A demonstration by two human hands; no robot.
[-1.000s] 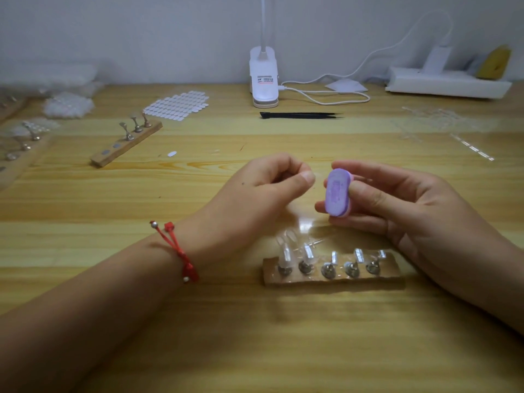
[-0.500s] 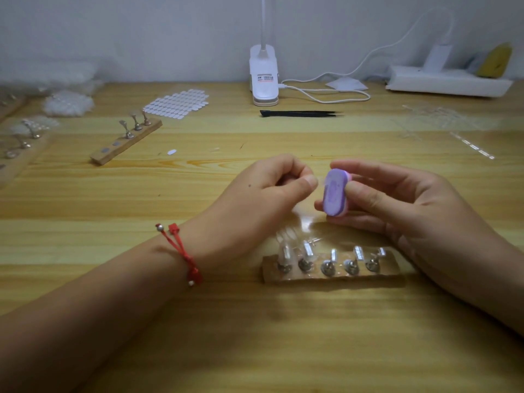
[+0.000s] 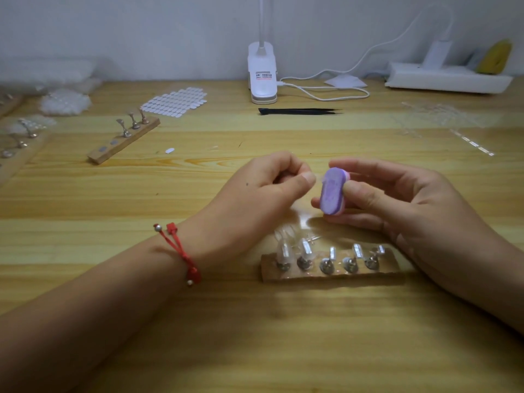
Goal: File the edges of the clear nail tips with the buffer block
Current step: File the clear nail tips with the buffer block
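Block (image 3: 332, 192) standing on end like that, why?

The right hand (image 3: 397, 199) is pinching it, thumb against fingers, so its purple face is pointing at the left hand (image 3: 263, 194). That hand is curling in and pinching what looks like a clear tip (image 3: 319, 180), faint, just touching the block.

And where are they hovering?

Above the surface (image 3: 255, 336), just behind the rack (image 3: 312, 276).

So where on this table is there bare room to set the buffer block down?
Bare table lies nearest the camera, on the near side of the nail-tip stand; also the band between the black tweezers and the buffer block. Crowded: far left, around the second stand and sticker sheet.
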